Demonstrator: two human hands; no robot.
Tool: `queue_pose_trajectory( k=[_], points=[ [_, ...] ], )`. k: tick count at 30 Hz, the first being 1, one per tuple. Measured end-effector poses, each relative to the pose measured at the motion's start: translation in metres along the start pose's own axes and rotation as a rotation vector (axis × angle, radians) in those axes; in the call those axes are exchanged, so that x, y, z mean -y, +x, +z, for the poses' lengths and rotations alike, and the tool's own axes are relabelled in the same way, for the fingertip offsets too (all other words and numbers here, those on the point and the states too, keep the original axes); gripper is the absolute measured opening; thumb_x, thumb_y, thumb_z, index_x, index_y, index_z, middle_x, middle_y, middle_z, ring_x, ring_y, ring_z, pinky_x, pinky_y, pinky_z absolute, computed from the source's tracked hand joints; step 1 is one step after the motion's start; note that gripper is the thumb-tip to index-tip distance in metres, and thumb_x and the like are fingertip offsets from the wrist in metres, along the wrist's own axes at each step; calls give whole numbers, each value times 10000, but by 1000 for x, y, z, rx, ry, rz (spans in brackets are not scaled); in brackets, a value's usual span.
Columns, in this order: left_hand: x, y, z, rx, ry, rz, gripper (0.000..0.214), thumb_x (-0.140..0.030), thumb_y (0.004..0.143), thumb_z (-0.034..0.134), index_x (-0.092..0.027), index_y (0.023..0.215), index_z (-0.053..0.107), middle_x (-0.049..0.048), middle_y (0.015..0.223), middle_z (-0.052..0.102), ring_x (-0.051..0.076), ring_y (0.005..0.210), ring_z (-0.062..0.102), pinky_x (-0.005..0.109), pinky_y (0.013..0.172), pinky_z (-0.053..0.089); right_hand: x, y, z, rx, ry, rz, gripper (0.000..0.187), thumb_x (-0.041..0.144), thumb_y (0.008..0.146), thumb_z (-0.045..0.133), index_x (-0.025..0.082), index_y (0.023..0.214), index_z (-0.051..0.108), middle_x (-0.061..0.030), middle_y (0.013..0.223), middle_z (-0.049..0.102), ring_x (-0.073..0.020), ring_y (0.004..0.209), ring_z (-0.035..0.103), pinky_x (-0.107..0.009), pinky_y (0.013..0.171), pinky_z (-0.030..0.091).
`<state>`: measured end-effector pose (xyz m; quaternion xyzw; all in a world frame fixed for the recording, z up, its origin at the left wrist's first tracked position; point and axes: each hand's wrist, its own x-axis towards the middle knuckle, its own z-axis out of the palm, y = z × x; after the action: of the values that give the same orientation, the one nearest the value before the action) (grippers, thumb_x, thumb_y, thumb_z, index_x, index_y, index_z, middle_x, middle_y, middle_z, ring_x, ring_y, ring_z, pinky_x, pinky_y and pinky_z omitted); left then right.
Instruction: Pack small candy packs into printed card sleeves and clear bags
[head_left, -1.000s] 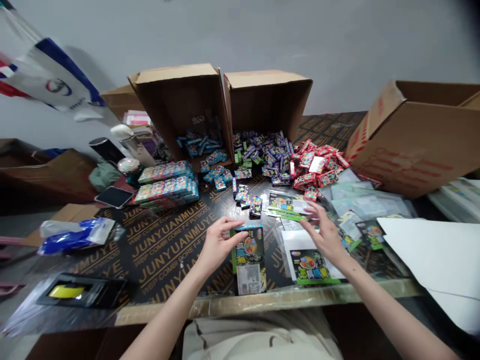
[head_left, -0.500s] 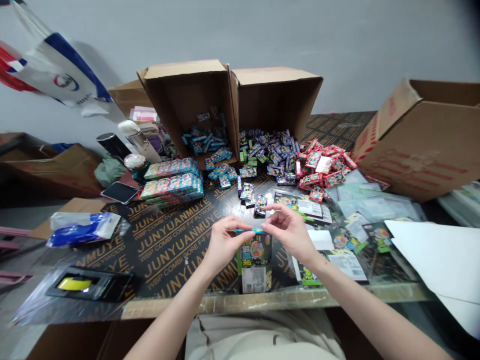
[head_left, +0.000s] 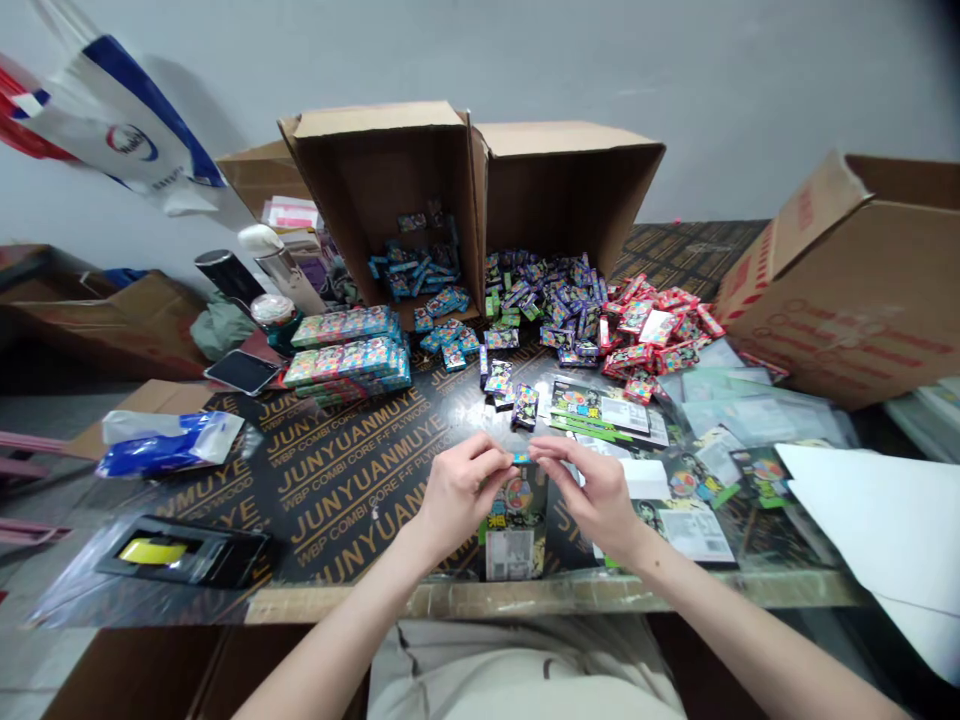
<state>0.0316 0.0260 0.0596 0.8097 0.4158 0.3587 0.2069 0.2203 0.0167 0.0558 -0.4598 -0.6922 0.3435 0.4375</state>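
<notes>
My left hand [head_left: 463, 492] pinches a small blue box [head_left: 521, 458] between thumb and fingertips, hiding much of it. My right hand [head_left: 596, 495] is open at the box's right end, thumb apart from the fingers; its fingertips are close to the box, and whether they touch cannot be made out. Below both hands lies a black printed packet [head_left: 514, 550] with a pale label and a green side edge. Just beyond the hands, a few small dark purple boxes [head_left: 525, 406] lie on the black lettered board [head_left: 352, 480].
Two cartons [head_left: 386, 118] [head_left: 570, 138] lie open toward me, with blue and purple boxes spilling out. Red boxes [head_left: 660, 325] are heaped at right, beside another carton [head_left: 840, 290]. Stacked blue packs [head_left: 349, 362], a phone [head_left: 242, 372] and a tape dispenser [head_left: 187, 552] lie left. Printed packets [head_left: 600, 408] lie right.
My right thumb has come away from the small blue box and its fingers have straightened. My left fingers have curled more tightly around the box. The view has shifted slightly.
</notes>
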Motion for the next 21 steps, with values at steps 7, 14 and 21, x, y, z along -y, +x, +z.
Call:
queue_pose_trajectory(
  k=[7, 14, 21],
  points=[
    [-2, 2, -2, -9, -120, -72, 114, -155, 801, 542, -170, 763, 648, 49, 774, 615, 139, 707, 588, 249, 658, 458, 20, 41, -29, -25, -118, -67, 101, 300, 802, 573, 204, 772, 588, -42, 903, 586, -191, 916, 535, -330, 841, 391],
    [-1, 6, -5, -97, -311, -242, 61, -97, 676, 613, -151, 648, 619, 46, 720, 656, 157, 691, 619, 257, 649, 481, 24, 64, -12, 545, 61, 128, 220, 349, 776, 572, 157, 673, 542, 6, 686, 538, -119, 642, 480, -230, 582, 361],
    [-5, 5, -2, -143, -237, -236, 111, -197, 661, 658, -146, 618, 569, 40, 691, 639, 154, 649, 597, 263, 624, 461, 15, 67, -2, 561, 58, 207, 234, 341, 747, 583, 144, 630, 533, 23, 609, 514, -94, 571, 458, -206, 533, 336]
  ],
)
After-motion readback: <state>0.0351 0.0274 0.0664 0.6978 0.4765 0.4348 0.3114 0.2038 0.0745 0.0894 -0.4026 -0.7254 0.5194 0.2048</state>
